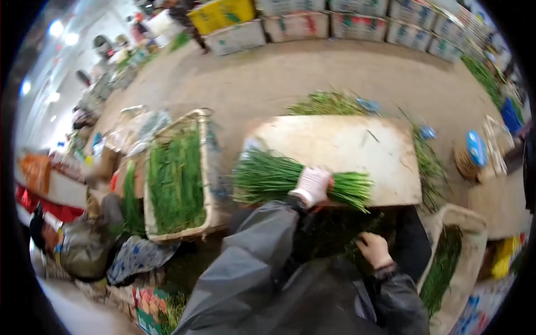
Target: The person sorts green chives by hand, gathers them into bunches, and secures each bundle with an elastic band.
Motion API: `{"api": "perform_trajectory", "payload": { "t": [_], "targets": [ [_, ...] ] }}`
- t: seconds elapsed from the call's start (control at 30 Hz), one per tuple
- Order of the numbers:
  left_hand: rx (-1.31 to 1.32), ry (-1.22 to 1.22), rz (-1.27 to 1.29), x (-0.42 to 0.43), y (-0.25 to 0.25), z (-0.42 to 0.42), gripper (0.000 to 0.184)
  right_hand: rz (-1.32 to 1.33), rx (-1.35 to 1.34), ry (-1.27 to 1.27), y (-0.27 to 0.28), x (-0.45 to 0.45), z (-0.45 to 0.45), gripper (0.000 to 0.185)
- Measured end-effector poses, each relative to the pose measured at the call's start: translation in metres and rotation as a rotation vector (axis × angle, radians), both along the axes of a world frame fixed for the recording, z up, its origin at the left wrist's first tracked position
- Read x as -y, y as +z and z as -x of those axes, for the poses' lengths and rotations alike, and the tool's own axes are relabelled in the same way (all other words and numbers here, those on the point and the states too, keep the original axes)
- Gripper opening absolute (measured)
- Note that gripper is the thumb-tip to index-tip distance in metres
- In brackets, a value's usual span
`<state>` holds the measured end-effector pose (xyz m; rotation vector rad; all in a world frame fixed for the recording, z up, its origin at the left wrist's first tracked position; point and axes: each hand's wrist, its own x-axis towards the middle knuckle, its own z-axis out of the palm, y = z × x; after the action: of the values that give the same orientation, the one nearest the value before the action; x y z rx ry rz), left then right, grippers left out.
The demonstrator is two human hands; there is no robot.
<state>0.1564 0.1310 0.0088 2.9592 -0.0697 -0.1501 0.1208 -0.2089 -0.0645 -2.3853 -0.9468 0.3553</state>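
My left hand (312,187), in a pale glove, is wrapped round a thick bundle of garlic chives (269,176). The bundle lies across the front of a worn white board (340,139), its dark leafy tops to the left and its paler cut ends to the right. Below the board's front edge, over my lap, my right hand (376,249) is closed with its fingers curled. Dark loose greens (335,231) lie beside it; what its fingers hold, if anything, is hidden.
Left of the board stands a crate (209,184) of chives, with a seated person (86,251) beyond it. Another crate (474,262) with greens is at my right. Trimmings (324,104) are heaped behind the board. Stacked crates (296,27) line the far side.
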Motion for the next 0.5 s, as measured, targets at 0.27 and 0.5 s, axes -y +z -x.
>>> {"api": "perform_trajectory", "payload": {
  "t": [0.27, 0.5],
  "targets": [
    [0.222, -0.032, -0.024, -0.009, -0.001, 0.011, 0.094, -0.286, 0.329, 0.052, 0.060, -0.101, -0.025, 0.016],
    [0.114, 0.004, 0.090, -0.027, 0.002, 0.010, 0.056, -0.111, 0.535, 0.257, 0.021, -0.164, -0.041, 0.025]
  ]
}}
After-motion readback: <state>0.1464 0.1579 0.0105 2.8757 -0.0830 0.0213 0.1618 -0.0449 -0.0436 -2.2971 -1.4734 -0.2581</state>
